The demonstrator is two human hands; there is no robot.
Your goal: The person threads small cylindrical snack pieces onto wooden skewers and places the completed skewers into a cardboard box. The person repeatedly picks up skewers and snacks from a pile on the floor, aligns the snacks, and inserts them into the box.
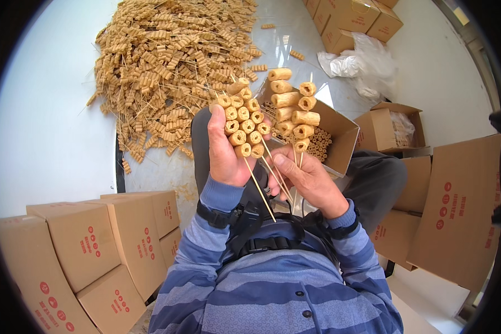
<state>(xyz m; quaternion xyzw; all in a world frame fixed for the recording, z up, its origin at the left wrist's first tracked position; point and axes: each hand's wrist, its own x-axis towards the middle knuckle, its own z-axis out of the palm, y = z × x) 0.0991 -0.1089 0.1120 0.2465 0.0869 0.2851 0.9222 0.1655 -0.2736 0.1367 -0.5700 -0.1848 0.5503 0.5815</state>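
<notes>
In my left hand [226, 147] is a bunch of skewers [242, 127] threaded with tan, hollow rolled pieces, held side by side with the thumb along the left edge. Their bare sticks slant down toward my lap. My right hand [308, 177] pinches the thin sticks of two more skewers [285, 103], which stand upright and lean apart, beside the first bunch. Behind them, between my knees, an open cardboard box [339, 133] holds many rolled pieces packed with their ends up. The skewers cover part of the box's inside.
A large heap of loose skewers [167, 61] lies on the floor at the far left, with a few strays [296, 54] to its right. Closed cartons [131, 239] are stacked at the near left. More boxes [456, 195] stand at right, and clear plastic bags [362, 64] lie at the far right.
</notes>
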